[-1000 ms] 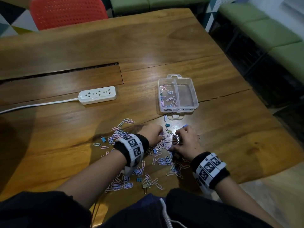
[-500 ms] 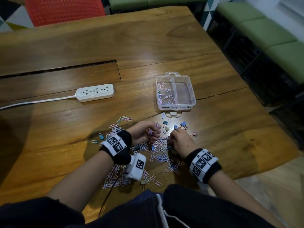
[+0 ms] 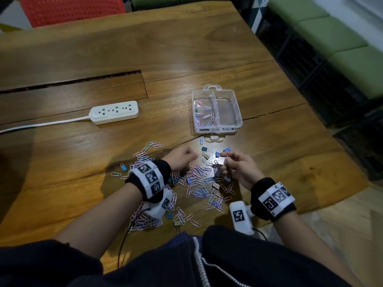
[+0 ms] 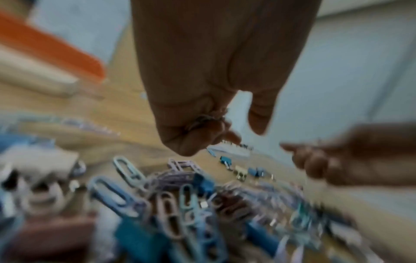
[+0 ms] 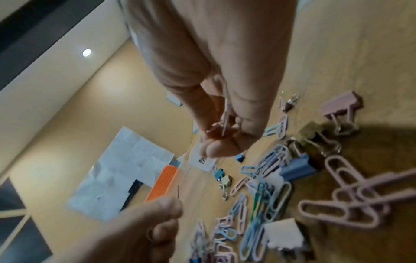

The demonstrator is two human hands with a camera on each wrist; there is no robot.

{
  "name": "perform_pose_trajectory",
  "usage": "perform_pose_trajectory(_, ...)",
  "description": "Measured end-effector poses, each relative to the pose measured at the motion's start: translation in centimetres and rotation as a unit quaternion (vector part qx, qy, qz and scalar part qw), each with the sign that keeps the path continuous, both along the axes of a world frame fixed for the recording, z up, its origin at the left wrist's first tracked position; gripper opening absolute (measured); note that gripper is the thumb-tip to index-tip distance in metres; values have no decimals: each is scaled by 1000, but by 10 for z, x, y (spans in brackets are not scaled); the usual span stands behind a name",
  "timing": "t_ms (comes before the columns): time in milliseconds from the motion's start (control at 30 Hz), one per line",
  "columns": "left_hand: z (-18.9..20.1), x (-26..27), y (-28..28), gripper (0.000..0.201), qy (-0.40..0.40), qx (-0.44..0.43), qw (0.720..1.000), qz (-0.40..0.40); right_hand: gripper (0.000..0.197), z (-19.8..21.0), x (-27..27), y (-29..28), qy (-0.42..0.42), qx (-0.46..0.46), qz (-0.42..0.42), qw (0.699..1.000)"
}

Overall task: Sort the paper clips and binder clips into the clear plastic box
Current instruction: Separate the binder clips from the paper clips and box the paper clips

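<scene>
A clear plastic box stands on the wooden table beyond my hands; its left compartment holds several paper clips, and the right one looks bare. A pile of pastel paper clips mixed with binder clips lies under and between my wrists. My left hand hovers over the pile's far edge, its fingers curled round a small bunch of paper clips. My right hand pinches a pink paper clip, with more dangling below. Small blue binder clips lie just ahead of it.
A white power strip with its cord lies to the left of the box. A red chair stands behind the table and green benches to the right. The table's edge runs close on the right.
Both hands have come up off the pile with clips in them. The right hand has turned palm-inward and risen. The left hand has closed into a fist.
</scene>
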State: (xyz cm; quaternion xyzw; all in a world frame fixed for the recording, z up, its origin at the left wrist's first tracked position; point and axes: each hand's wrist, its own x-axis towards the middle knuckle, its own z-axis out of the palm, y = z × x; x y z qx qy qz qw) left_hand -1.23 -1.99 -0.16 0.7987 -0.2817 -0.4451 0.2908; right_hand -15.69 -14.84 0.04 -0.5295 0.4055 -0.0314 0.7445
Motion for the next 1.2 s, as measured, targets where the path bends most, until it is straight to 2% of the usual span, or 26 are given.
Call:
perform_pose_trajectory(33,-3,-2,1,16,-75,31,995,-64,23,2,0,0,-8,48,-13,999)
perform_pose_trajectory(100,-13,-7,1,37,-179,83,965,-171,21,3,0,-1,-17,102,-30,994)
perform_pose_trajectory(167,-18,-11,0,49,-248,95,938,-224,15,2,1,0,-29,130,-45,990)
perform_pose_trajectory(233,-20,-14,-2,43,-291,88,921,-243,13,-2,3,1,-18,115,-46,992)
perform_pose_trajectory(267,-21,-16,-3,38,-303,89,915,-251,13,-5,4,2,4,77,-31,997)
perform_pose_trajectory(333,-20,-19,-5,33,-312,105,906,-265,16,-13,7,6,73,-58,35,995)
perform_pose_trajectory(400,-18,-18,-5,32,-294,112,912,-264,22,-23,10,11,139,-234,108,956)
perform_pose_trajectory(467,-13,-15,-3,27,-232,93,940,-230,27,-29,12,14,193,-369,162,895)
perform_pose_trajectory(500,-11,-12,-1,22,-181,66,961,-197,34,-30,12,16,218,-403,183,870)
perform_pose_trajectory(567,-7,-7,2,24,-24,4,996,-89,56,-31,13,19,249,-415,217,848)
perform_pose_trajectory(600,-5,-5,4,28,70,-29,997,-19,64,-30,15,19,253,-418,234,841)
perform_pose_trajectory(633,-3,-3,6,29,165,-65,983,48,64,-29,16,21,251,-423,250,834)
perform_pose_trajectory(700,0,0,11,29,309,-133,932,132,50,-25,20,26,233,-430,281,826)
perform_pose_trajectory(767,2,-1,13,29,374,-167,898,163,31,-22,22,32,209,-440,320,812)
perform_pose_trajectory(833,1,-3,10,31,381,-159,892,183,21,-23,22,36,186,-464,352,791)
perform_pose_trajectory(867,-1,-5,7,30,350,-141,909,178,19,-25,22,36,177,-473,362,783)
perform_pose_trajectory(933,-4,-9,1,23,213,-79,967,118,16,-26,21,34,171,-475,369,781)
perform_pose_trajectory(967,-6,-10,-2,17,121,-45,989,66,13,-26,21,33,165,-466,360,791)
perform_pose_trajectory(1000,-7,-12,-3,11,29,-18,999,4,10,-25,20,31,154,-440,337,818)
perform_pose_trajectory(1033,-7,-15,-2,17,-56,8,996,-66,11,-23,18,30,140,-400,307,852)
perform_pose_trajectory(1100,-11,-20,-1,48,-194,68,959,-194,13,-19,15,26,113,-317,246,909)
perform_pose_trajectory(1133,-14,-22,-1,56,-241,83,939,-231,10,-17,14,24,103,-288,222,926)
perform_pose_trajectory(1200,-20,-26,-3,54,-289,85,917,-262,7,-13,11,20,79,-234,180,952)
